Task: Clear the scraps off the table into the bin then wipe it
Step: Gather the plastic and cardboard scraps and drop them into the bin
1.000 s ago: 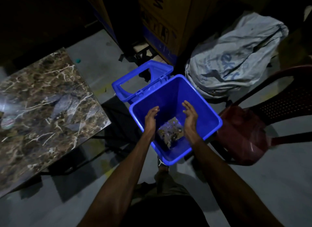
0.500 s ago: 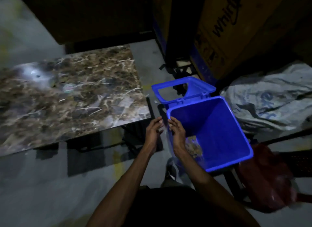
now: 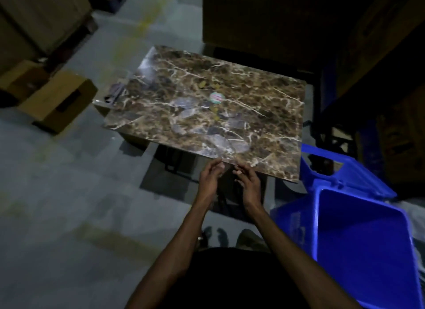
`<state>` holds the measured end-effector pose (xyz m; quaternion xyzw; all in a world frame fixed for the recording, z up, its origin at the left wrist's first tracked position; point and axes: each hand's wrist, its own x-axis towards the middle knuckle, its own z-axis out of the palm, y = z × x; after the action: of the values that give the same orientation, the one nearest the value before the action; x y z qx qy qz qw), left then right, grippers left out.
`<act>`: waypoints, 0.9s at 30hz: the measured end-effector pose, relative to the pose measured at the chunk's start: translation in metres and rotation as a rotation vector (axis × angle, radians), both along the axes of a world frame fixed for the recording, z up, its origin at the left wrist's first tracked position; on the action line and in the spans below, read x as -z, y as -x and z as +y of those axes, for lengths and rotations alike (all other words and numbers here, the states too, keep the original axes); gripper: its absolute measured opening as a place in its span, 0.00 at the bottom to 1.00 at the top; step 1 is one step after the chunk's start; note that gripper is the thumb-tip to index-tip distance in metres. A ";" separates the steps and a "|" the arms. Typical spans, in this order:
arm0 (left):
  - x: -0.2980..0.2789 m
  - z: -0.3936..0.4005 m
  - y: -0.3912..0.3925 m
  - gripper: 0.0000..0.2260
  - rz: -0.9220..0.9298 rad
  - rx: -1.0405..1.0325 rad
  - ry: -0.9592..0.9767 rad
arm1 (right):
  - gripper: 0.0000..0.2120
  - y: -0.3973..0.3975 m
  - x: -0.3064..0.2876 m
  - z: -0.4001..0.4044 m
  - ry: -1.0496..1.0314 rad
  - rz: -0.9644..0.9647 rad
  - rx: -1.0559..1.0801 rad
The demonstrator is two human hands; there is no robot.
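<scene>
A brown marble-patterned table [image 3: 271,129] stands ahead of me. Small yellowish scraps [image 3: 202,84] lie near its middle, beside a round pale green and pink scrap [image 3: 216,97]. A dark cloth-like bundle [image 3: 116,91] rests at the table's far left corner. The blue bin [image 3: 358,239] sits on the floor at lower right, its lid hanging open behind it. My left hand [image 3: 210,179] and my right hand [image 3: 247,182] hover side by side at the table's near edge, fingers loosely curled and apart, both holding nothing.
Cardboard boxes [image 3: 57,99] sit on the floor at left. Large dark cartons [image 3: 264,16] rise behind the table and at right. Grey concrete floor [image 3: 69,193] spreads to the left and in front.
Both hands left the bin and moved left to the table's near edge. My view swung left, so the table is now centred and the bin sits at lower right.
</scene>
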<state>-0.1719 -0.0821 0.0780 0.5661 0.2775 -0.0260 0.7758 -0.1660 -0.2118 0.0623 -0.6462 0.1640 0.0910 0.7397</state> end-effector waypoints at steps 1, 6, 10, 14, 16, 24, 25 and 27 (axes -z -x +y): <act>0.002 0.011 0.000 0.12 0.004 -0.031 -0.004 | 0.13 -0.003 -0.001 0.011 0.013 0.002 -0.023; 0.014 0.048 -0.007 0.12 0.016 -0.147 0.016 | 0.12 -0.018 -0.005 0.046 0.036 -0.003 -0.091; 0.026 0.058 -0.022 0.08 0.035 -0.162 -0.003 | 0.13 -0.032 -0.005 0.063 0.075 0.010 -0.120; 0.024 0.068 -0.054 0.08 0.044 -0.127 -0.004 | 0.13 -0.065 0.003 0.076 0.115 0.023 -0.149; 0.025 0.075 -0.075 0.09 0.060 -0.113 -0.018 | 0.13 -0.090 0.007 0.083 0.086 0.043 -0.141; 0.045 0.118 -0.190 0.08 0.234 -0.143 -0.063 | 0.14 -0.211 0.053 0.116 0.060 0.183 -0.103; 0.049 0.122 -0.201 0.08 0.264 -0.146 -0.049 | 0.14 -0.221 0.062 0.116 0.095 0.187 -0.106; 0.058 0.126 -0.221 0.08 0.318 -0.142 -0.005 | 0.14 -0.242 0.091 0.113 0.187 0.202 -0.106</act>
<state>0.0490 0.0437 0.0200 0.5355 0.4363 -0.0596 0.7206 0.0763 -0.0987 -0.0287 -0.7075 0.2110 0.1789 0.6503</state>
